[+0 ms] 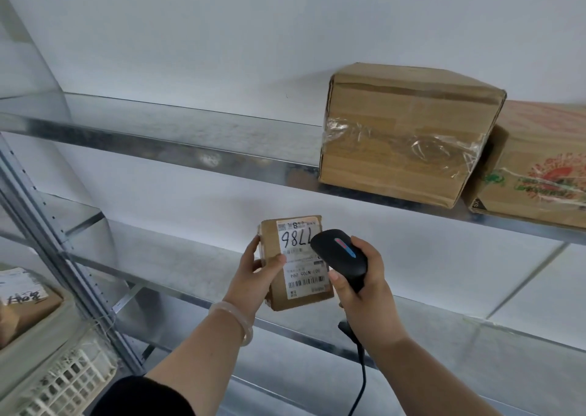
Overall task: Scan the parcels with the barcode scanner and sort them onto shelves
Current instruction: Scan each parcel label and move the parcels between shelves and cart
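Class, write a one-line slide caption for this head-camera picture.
A left hand holds a small labelled parcel while the right hand points a black scanner at it, in front of metal shelves.

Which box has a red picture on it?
The far-right box on the upper shelf. The taped box beside it is plain brown; the small parcel being held shows only a white label.

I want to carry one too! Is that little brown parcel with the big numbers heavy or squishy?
Probably light: the left hand holds the small parcel up alone, between thumb and fingers. Likely stiff, not squishy: its cardboard edges look straight and flat. Its smooth label under the thumb may be a little slippery.
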Available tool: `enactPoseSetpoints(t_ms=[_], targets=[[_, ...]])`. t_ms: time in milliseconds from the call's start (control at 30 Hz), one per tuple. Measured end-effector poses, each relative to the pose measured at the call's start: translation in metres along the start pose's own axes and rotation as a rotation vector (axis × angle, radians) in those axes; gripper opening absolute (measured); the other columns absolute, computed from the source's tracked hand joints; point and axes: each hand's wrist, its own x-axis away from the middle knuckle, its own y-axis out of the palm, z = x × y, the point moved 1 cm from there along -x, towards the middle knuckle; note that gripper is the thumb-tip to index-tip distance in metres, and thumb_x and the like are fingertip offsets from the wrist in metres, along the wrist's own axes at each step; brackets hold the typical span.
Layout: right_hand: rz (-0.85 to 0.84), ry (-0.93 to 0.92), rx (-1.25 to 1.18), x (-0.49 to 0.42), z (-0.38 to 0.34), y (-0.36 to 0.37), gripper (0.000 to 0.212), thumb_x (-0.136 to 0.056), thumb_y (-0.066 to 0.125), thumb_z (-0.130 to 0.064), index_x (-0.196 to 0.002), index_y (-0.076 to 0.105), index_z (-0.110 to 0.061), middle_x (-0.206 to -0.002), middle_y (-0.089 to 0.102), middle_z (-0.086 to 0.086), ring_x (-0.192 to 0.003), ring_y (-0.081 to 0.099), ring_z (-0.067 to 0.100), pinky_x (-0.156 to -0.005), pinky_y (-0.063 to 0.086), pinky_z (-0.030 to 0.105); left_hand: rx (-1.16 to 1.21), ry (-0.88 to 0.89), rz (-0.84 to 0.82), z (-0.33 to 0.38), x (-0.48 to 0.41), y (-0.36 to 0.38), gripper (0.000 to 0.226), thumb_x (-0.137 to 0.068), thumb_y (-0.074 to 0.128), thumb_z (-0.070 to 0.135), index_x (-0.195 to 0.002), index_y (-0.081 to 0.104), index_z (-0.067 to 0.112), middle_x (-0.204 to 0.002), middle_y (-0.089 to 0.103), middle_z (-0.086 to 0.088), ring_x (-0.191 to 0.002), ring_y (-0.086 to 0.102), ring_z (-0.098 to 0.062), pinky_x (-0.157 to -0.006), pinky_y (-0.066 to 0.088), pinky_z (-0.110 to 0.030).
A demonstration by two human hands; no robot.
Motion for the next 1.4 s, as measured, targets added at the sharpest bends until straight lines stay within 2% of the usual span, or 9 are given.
enactPoseSetpoints(t_ms=[100,200,367,500,633,933,1133,1300,1400], targets=[[-0.057,-0.023,0.024,0.004,-0.004,0.005,0.057,-0.090,0.065,-0.023,-0.123,0.032,-0.056,-0.115,0.052,-0.037,-0.092,0.061,0.009,-0.075,0.056,0.031,0.058,0.040,0.099,0.002,-0.002,-0.012,0.049,-0.095,0.063,0.032,-0.129,0.038,0.057,-0.121,0.068,0.003,-0.108,0.064,-0.021,-0.097,0.051,-0.054],[-0.132,-0.028,0.051,0.010,-0.006,0.012,0.057,-0.088,0.067,-0.025,-0.122,0.035,-0.057,-0.110,0.059,-0.027,-0.095,0.064,0.010,-0.076,0.057,0.036,0.089,0.073,0.197,0.004,-0.004,-0.023,0.048,-0.095,0.062,0.036,-0.129,0.037,0.058,-0.120,0.067,0.004,-0.106,0.063,-0.019,-0.097,0.052,-0.050],[-0.225,-0.064,0.122,0.016,-0.024,0.019,0.052,-0.087,0.068,-0.026,-0.114,0.037,-0.057,-0.101,0.060,-0.027,-0.093,0.057,-0.006,-0.074,0.041,0.006,0.107,0.085,0.307,0.006,-0.005,-0.040,0.049,-0.093,0.064,0.039,-0.130,0.039,0.059,-0.123,0.065,0.003,-0.111,0.062,-0.025,-0.095,0.053,-0.049],[-0.263,-0.099,0.157,0.017,-0.036,0.022,0.047,-0.087,0.067,-0.027,-0.111,0.037,-0.054,-0.101,0.057,-0.031,-0.095,0.054,-0.010,-0.072,0.038,0.002,0.146,0.069,0.346,0.004,-0.002,-0.049,0.055,-0.095,0.062,0.037,-0.141,0.036,0.051,-0.123,0.063,0.003,-0.107,0.061,-0.026,-0.070,0.057,-0.036],[-0.310,-0.114,0.155,0.019,-0.045,0.023,0.043,-0.088,0.064,-0.031,-0.116,0.038,-0.050,-0.101,0.057,-0.030,-0.095,0.053,-0.009,-0.073,0.039,0.003,0.172,0.067,0.370,0.003,0.004,-0.054,0.057,-0.095,0.061,0.035,-0.144,0.035,0.046,-0.123,0.063,0.001,-0.105,0.062,-0.026,-0.062,0.055,-0.031],[-0.441,-0.158,0.180,0.024,-0.057,0.021,0.041,-0.090,0.062,-0.036,-0.109,0.032,-0.056,-0.104,0.054,-0.029,-0.093,0.053,-0.010,-0.073,0.040,0.003,0.213,0.053,0.458,-0.007,0.011,-0.065,0.062,-0.094,0.063,0.034,-0.146,0.032,0.047,-0.134,0.061,-0.004,-0.117,0.060,-0.034,-0.093,0.054,-0.056],[-0.468,-0.183,0.181,0.023,-0.055,0.026,0.044,-0.089,0.063,-0.037,-0.108,0.030,-0.060,-0.104,0.055,-0.032,-0.097,0.053,-0.009,-0.076,0.042,0.003,0.250,0.036,0.498,-0.013,0.020,-0.071,0.064,-0.093,0.064,0.031,-0.148,0.032,0.044,-0.131,0.061,-0.005,-0.114,0.060,-0.033,-0.079,0.056,-0.047],[-0.481,-0.185,0.125,0.016,-0.054,0.053,0.045,-0.088,0.066,-0.035,-0.118,0.036,-0.051,-0.110,0.059,-0.025,-0.096,0.057,-0.007,-0.073,0.043,0.002,0.264,0.014,0.560,-0.020,0.041,-0.099,0.064,-0.092,0.066,0.035,-0.146,0.035,0.045,-0.127,0.065,-0.003,-0.104,0.066,-0.025,-0.089,0.056,-0.051],[-0.497,-0.195,0.089,0.015,-0.056,0.083,0.049,-0.087,0.067,-0.036,-0.122,0.035,-0.048,-0.114,0.059,-0.021,-0.099,0.059,-0.001,-0.076,0.047,0.006,0.303,0.008,0.600,-0.020,0.059,-0.124,0.052,-0.092,0.066,0.035,-0.137,0.041,0.045,-0.112,0.070,0.003,-0.092,0.068,-0.016,-0.074,0.059,-0.041]])
